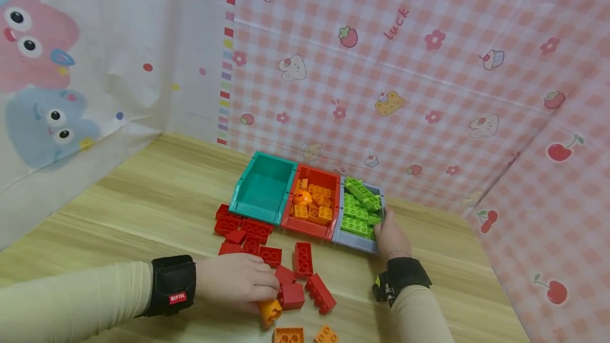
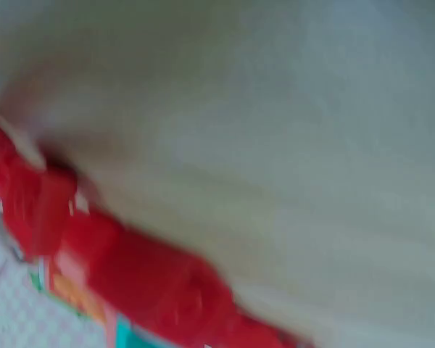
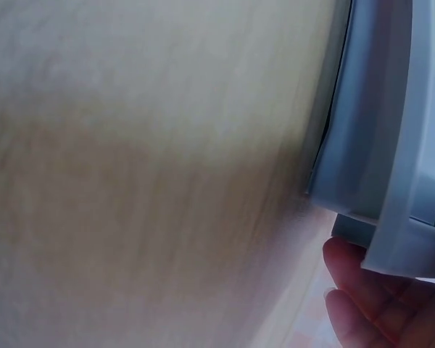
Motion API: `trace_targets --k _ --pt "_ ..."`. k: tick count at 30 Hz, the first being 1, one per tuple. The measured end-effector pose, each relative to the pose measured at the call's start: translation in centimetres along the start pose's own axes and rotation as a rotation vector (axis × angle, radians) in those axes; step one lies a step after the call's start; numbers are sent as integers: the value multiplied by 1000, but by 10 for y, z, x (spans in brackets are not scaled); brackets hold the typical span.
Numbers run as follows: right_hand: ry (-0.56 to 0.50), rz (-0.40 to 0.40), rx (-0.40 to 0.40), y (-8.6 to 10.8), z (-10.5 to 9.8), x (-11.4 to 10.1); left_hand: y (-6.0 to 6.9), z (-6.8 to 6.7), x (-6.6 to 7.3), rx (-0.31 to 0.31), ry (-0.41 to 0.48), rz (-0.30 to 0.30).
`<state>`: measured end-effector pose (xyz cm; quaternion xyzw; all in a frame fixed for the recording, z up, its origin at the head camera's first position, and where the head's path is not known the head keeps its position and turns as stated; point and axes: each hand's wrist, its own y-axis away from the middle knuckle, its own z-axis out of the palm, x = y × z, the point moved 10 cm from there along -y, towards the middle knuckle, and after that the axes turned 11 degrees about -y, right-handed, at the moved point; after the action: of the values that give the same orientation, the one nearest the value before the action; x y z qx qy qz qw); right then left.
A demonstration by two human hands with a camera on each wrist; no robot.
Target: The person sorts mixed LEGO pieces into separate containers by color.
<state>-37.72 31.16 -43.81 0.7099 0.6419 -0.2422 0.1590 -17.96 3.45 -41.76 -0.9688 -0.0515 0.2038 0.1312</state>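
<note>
In the head view my left hand [image 1: 240, 279] reaches over the red bricks, its fingers curled round an orange brick [image 1: 270, 312]. Red bricks [image 1: 292, 296] lie right beside those fingers, and more red bricks [image 2: 152, 283] appear blurred in the left wrist view. My right hand [image 1: 393, 233] grips the right-hand wall of a grey-blue bin [image 1: 355, 242]. Green bricks [image 1: 357, 208] fill that bin. In the right wrist view, fingers [image 3: 355, 264] curl under the rim of the grey-blue bin [image 3: 399, 145].
A red bin [image 1: 310, 226] holding orange bricks [image 1: 313, 200] and an empty teal bin [image 1: 264, 187] adjoin the grey-blue one. Loose orange bricks [image 1: 288, 334] lie at the near edge of the view. Printed cloth walls [image 1: 381, 78] stand behind the wooden table [image 1: 167, 184].
</note>
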Motion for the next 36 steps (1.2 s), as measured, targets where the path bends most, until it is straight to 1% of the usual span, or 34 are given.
trace_targets --k 1,3,5,6,8,9,11,12,14,16,18,20,23,25,27,29,30,32,33,34,36 --pt "-5 -1 2 0 0 0 -1 -5 -9 24 12 -39" --pt "-10 0 1 0 0 0 -6 -15 -36 70 22 -151" --pt "-12 7 0 -1 0 1 -17 -19 -72 101 21 -304" --pt "-10 11 2 -1 1 1 -24 -18 -92 101 3 -384" --pt "-13 15 9 0 1 2 -37 -7 -131 74 -35 -542" --pt "-12 15 12 0 2 2 -43 1 -149 53 -61 -612" --pt "-12 14 14 2 5 1 -52 21 -180 -15 -105 -738" --pt "-10 12 14 3 8 0 -54 32 -193 -57 -130 -788" --pt "-13 2 9 4 14 -3 -55 52 -212 -143 -161 -878" --pt "-18 -5 4 5 19 -6 -52 69 -225 -219 -174 -949" --pt "-31 -8 5 5 24 -9 -46 81 -232 -281 -174 -1009" --pt "-42 -10 9 4 27 -12 -41 89 -236 -330 -163 -1054" --pt "-50 -5 12 3 28 -13 -36 94 -238 -356 -137 -1084" --pt "-53 -12 14 2 27 -13 -36 96 -240 -349 -121 -1081" --pt "-55 -20 20 2 23 -12 -40 91 -238 -315 -105 -1057" --pt "-54 -26 26 2 18 -10 -46 81 -232 -263 -86 -1023" --pt "-55 -28 32 1 16 -8 -51 74 -227 -233 -81 -993" --pt "-47 -23 39 0 11 -4 -60 56 -207 -155 -65 -900" --pt "-44 -18 41 -1 9 -1 -66 46 -193 -123 -59 -837" --pt "-43 -16 43 -2 7 2 -70 37 -177 -91 -56 -758" --pt "-39 -7 44 -3 3 6 -77 20 -137 -30 -55 -564"
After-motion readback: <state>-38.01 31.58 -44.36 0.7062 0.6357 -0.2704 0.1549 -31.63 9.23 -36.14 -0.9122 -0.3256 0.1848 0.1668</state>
